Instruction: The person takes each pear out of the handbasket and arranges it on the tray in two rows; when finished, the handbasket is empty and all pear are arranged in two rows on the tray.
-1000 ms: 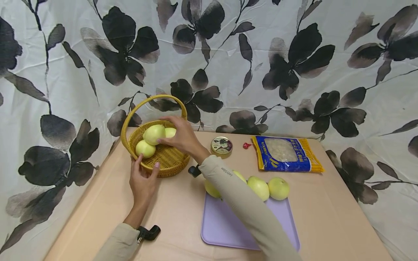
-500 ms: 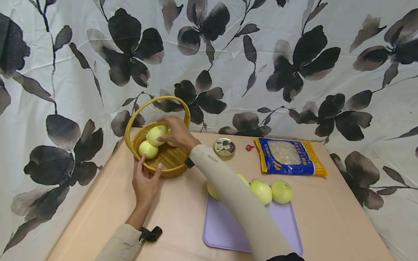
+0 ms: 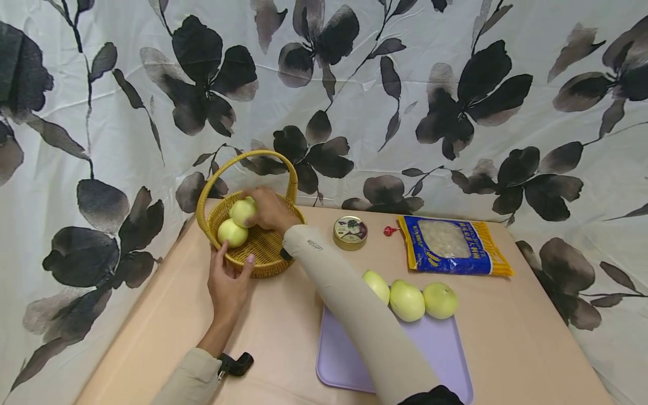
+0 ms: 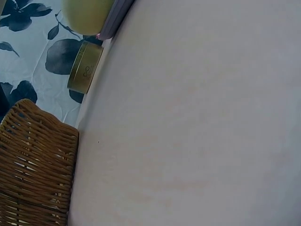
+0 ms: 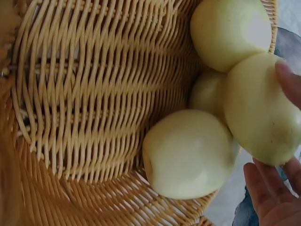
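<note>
Inside the round wicker basket [image 3: 263, 256] with its tall handle, several pale green apples lie together. My right hand [image 3: 270, 209] reaches over the far side and holds the upper apple [image 3: 243, 212]. The right wrist view has its thumb on one side of this apple [image 5: 263, 108] and fingertips [image 5: 256, 183] at the other. Below it in the head view sits another apple [image 3: 233, 232]; one more apple [image 5: 188, 155] is hidden there behind my hand. My left hand [image 3: 230, 287] rests against the basket's near rim, thumb and fingers spread, and is out of its own wrist view.
A lilac tray [image 3: 344, 365] with several more apples [image 3: 407, 301] along its far edge lies to the right, partly behind my right sleeve. Behind it stand a round gold tin [image 3: 350, 232], a small red-wrapped item [image 3: 390, 230] and a blue and yellow packet [image 3: 448, 244].
My right hand has shifted slightly over the apples and lower into the basket, now covering the far apple that showed before. The left hand stays at the rim. The head view has turned slightly.
</note>
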